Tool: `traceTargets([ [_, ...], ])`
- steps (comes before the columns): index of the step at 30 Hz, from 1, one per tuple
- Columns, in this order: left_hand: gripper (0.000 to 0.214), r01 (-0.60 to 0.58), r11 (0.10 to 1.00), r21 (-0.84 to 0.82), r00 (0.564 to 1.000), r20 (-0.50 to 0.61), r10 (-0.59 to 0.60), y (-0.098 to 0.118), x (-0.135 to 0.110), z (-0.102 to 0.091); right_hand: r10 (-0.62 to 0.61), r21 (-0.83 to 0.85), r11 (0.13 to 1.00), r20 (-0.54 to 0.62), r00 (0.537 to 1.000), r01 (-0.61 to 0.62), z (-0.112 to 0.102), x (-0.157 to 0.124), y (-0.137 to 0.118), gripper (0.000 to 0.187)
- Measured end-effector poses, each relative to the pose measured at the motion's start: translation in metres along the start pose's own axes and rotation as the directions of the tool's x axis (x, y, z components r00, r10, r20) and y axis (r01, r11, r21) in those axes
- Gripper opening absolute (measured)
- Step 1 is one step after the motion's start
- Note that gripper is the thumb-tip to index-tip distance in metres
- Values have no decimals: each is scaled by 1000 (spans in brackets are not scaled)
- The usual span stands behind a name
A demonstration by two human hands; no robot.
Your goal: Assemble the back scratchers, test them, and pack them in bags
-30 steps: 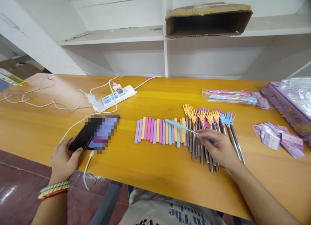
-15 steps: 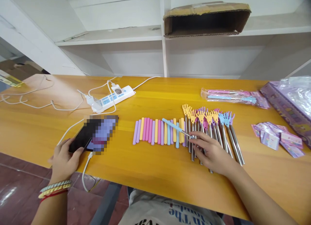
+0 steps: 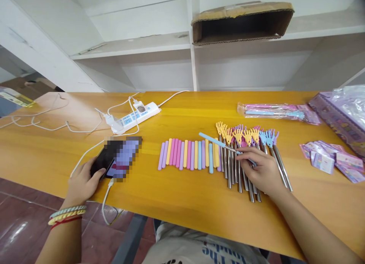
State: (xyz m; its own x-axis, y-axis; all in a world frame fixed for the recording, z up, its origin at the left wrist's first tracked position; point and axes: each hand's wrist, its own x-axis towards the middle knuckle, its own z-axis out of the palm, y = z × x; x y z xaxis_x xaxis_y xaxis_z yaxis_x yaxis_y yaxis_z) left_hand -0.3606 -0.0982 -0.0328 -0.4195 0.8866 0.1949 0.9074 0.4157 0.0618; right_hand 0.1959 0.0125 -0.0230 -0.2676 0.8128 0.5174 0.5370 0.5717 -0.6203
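My left hand (image 3: 84, 182) is closed round the lower left edge of a phone (image 3: 124, 157) on the table; its picture is partly blurred out. A white cable is plugged into its near end. My right hand (image 3: 261, 171) pinches a blue back scratcher (image 3: 212, 139) by its thin metal shaft, the long blue handle pointing left; its other end is partly hidden by the fingers. Under that hand lie several metal back scratcher rods (image 3: 229, 169) with yellow, purple, pink and blue hand-shaped heads. Left of them runs a row of coloured handle tubes (image 3: 185, 154).
A white power strip (image 3: 139, 117) with plugs and cables lies behind the phone. Bagged back scratchers (image 3: 270, 111), small printed cards (image 3: 322, 163) and a purple box (image 3: 336, 119) with plastic bags are at the right. A cardboard box (image 3: 242, 24) sits on the shelf.
My right hand has moved slightly right with the blue back scratcher, whose handle has lifted off the row of tubes. The left hand keeps its hold on the phone; the view has shifted a little.
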Motion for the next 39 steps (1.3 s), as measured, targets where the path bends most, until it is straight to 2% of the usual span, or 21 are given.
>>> traceTargets([
  [4,69,7,999,52,1000,29,-9,5,3,-3,32,18,999,-58,998,-31,-4,1,6,17],
  [9,69,39,996,78,997,64,-44,8,6,-5,60,30,998,-65,996,-58,-5,0,5,16],
  [18,66,38,995,91,992,115,-49,7,12,-6,157,17,987,-195,968,-157,-7,1,3,14],
  [28,64,26,993,115,983,178,-46,10,17,-9,154,55,988,-192,969,-146,-7,2,3,9],
  [31,66,18,1000,22,994,105,-20,6,13,-8,160,51,987,-196,967,-153,-7,2,4,11],
  [36,50,-138,975,-171,988,-97,123,-6,-8,-5,157,52,987,-203,966,-149,-8,2,4,11],
  [39,42,-179,964,-195,979,-132,155,-10,-17,-4,157,52,987,-209,965,-150,-8,2,3,10],
])
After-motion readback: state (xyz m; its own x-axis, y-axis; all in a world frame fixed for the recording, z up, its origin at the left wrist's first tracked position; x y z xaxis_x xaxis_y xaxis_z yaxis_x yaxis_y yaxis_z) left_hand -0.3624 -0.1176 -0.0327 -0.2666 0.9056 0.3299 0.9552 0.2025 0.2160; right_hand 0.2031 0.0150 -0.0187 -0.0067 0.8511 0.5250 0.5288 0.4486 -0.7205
